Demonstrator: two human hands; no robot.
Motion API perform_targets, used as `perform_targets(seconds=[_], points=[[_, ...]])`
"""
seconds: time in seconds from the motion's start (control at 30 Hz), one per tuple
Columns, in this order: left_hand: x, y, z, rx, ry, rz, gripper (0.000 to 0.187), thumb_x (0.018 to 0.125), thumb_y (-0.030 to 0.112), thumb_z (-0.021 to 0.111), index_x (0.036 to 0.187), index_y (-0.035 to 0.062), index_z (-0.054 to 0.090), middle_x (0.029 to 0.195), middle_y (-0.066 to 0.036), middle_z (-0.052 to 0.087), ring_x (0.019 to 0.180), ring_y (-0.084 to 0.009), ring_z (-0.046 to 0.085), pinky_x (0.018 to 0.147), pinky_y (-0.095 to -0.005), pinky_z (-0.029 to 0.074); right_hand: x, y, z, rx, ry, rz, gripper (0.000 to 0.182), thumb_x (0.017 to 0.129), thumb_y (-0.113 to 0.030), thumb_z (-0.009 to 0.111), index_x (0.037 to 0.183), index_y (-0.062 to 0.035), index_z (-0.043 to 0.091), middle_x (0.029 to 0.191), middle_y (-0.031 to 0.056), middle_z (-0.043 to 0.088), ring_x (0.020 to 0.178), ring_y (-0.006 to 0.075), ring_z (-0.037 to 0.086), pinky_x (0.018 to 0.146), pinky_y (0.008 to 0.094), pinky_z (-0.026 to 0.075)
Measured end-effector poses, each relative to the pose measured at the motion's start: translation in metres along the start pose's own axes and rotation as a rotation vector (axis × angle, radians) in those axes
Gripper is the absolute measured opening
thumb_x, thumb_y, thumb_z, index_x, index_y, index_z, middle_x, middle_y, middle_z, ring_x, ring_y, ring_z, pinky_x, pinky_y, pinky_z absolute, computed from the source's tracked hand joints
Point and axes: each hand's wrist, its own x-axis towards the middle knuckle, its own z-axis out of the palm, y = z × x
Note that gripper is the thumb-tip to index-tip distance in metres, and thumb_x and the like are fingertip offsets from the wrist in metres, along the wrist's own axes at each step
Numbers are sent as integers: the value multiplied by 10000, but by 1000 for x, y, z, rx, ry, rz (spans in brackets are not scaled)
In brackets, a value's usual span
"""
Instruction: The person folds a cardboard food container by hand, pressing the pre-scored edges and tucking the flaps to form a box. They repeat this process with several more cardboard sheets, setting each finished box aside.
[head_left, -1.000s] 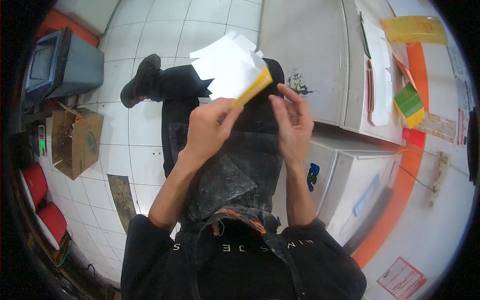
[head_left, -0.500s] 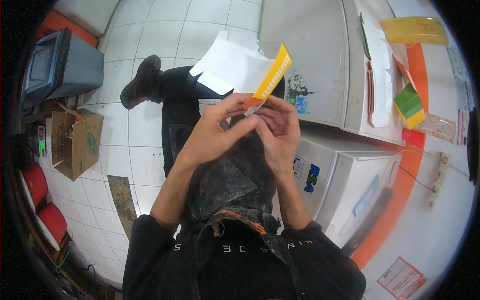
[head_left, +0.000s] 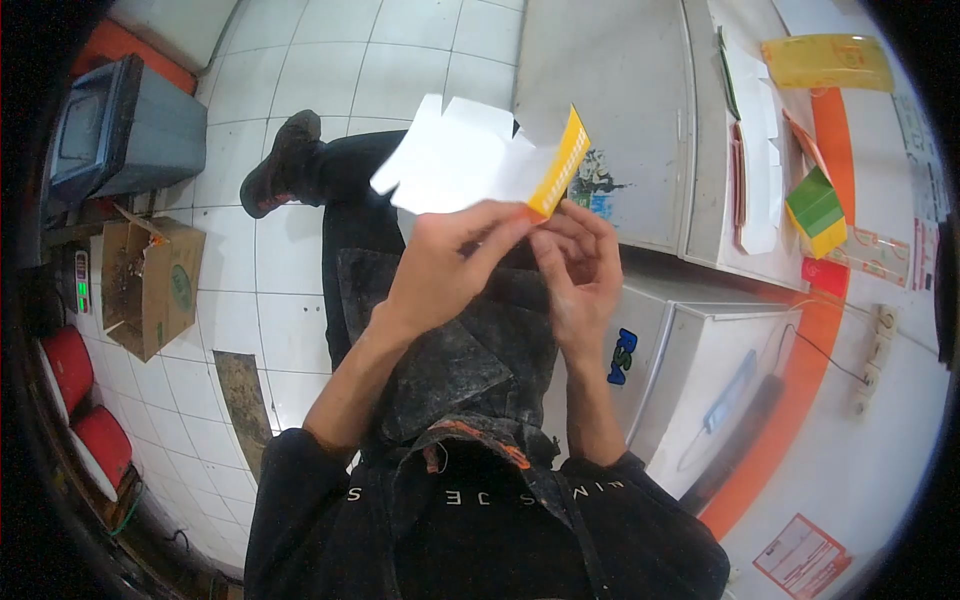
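Note:
A partly folded cardboard box, white inside with a yellow and orange printed side, is held above my lap. Its slotted flaps spread out away from me, and one wall stands up on the right. My left hand pinches the near edge, thumb by the orange corner. Around that same corner curl the fingers of my right hand, partly behind the card. Their exact contact is hidden.
Flat cardboard pieces and a green and yellow carton lie on the white cabinet at right. An open brown carton and a grey bin stand on the tiled floor at left. Wall sockets are far right.
The box has tilted and come slightly lower and nearer to me, its yellow side showing narrower. My right hand has shifted a little to the right; my left still grips the near edge.

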Motion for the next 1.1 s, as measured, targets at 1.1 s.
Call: perform_targets(seconds=[1.1], points=[[-7, 5, 9, -109, 196, -112, 280, 984, 34, 669, 1255, -26, 703, 1122, -154, 764, 992, -166, 727, 875, -286, 571, 4, -17, 19, 16, 67, -63, 71, 929, 18, 746, 999, 25, 745, 1107, 65, 656, 933, 76, 627, 806, 222, 514]])
